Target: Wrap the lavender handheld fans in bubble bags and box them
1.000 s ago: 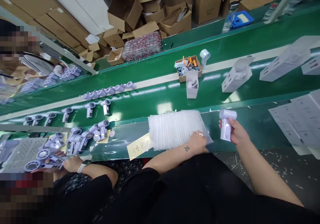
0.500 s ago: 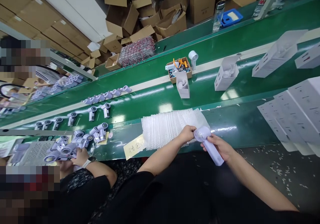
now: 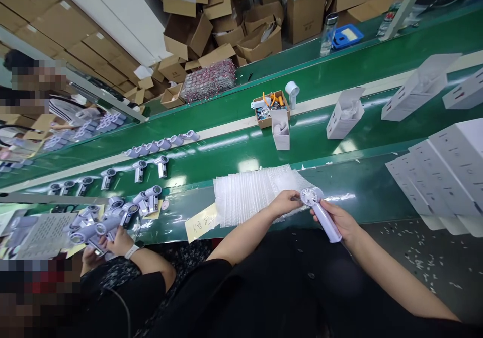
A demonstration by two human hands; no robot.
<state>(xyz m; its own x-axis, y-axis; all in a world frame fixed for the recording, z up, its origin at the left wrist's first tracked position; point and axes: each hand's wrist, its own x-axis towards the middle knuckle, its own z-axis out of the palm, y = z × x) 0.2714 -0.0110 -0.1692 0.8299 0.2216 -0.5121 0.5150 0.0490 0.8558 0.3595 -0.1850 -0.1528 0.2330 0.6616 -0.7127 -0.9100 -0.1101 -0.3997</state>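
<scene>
My right hand (image 3: 337, 220) is wrapped around the handle of a pale lilac handheld fan (image 3: 327, 222), just above the front edge of the bench. The fan's round head, with its spoked grille facing up, points to the upper left. At the left rim of that head, the curled fingers of my left hand (image 3: 287, 202) meet the fan; their tips are partly hidden. Under and beyond my left hand lies a fanned-out row of clear bubble-wrap bags (image 3: 245, 197).
On the green conveyor (image 3: 226, 152) stand open white boxes (image 3: 281, 134), a small carton of parts (image 3: 264, 121) and several fans (image 3: 162, 167). Stacked white boxes (image 3: 449, 167) stand at right. A co-worker's hands (image 3: 118, 242) handle fans at left. A handwritten yellow note (image 3: 199, 223) lies by the bags.
The fan has turned in my hands, so its grille now faces up toward me. Both hands have shifted slightly right. At left, the co-worker's hands have moved among the fans.
</scene>
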